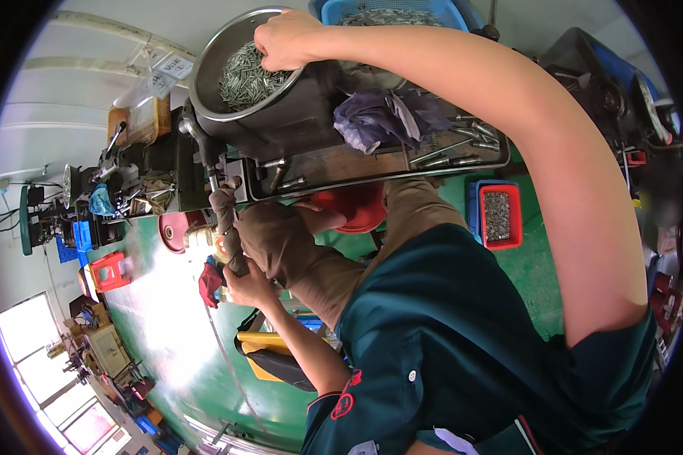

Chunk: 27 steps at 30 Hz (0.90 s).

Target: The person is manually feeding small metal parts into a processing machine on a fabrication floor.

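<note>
My right hand [287,41] reaches over the rim of a round metal bowl [214,54] at the top, its fingers curled and pointing down. What the fingertips hold, if anything, is hidden. Inside the bowl lies a heap of small silvery metal pins [249,82]. My left hand [249,287] is closed round the lower end of a lever handle [226,216] wrapped in dark, worn material. That lever hangs from a metal joint beside the bowl. A crumpled purple-grey cloth [372,121] lies right of the bowl.
Metal rods and tools lie in a dark-rimmed tray [319,184] before my knees. A blue basket [391,12] of small metal parts stands behind. On the green floor sits a red bin [519,220] of small parts. Machines and tools [140,189] line the left side.
</note>
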Motion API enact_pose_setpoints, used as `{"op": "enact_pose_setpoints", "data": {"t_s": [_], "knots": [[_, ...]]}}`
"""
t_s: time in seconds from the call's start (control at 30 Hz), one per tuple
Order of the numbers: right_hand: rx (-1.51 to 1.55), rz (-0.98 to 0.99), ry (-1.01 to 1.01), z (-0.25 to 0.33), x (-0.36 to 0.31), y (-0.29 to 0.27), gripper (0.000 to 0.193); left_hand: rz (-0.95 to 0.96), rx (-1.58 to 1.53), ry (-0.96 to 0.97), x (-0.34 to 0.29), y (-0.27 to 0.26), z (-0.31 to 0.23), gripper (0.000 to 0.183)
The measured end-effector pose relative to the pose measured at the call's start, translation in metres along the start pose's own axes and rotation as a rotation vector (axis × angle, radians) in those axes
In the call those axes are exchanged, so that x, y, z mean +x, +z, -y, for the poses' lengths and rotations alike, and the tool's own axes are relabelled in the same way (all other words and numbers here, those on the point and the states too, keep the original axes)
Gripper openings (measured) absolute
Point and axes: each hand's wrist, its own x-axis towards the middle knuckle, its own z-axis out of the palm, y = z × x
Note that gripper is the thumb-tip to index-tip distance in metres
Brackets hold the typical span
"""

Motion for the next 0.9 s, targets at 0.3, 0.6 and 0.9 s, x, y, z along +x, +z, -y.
{"op": "enact_pose_setpoints", "data": {"t_s": [0.3,0.6,0.9], "knots": [[-0.055,0.157,0.023,0.006,-0.003,-0.015,0.022,-0.021,0.002,0.007,0.000,0.001,0.000,0.028],[-0.050,0.107,0.006,0.006,-0.004,-0.012,0.022,-0.017,-0.002,0.004,-0.001,0.001,0.000,0.029],[-0.012,0.119,0.018,0.007,-0.004,-0.015,0.021,-0.010,0.021,-0.002,0.000,0.004,0.004,0.029]]}}
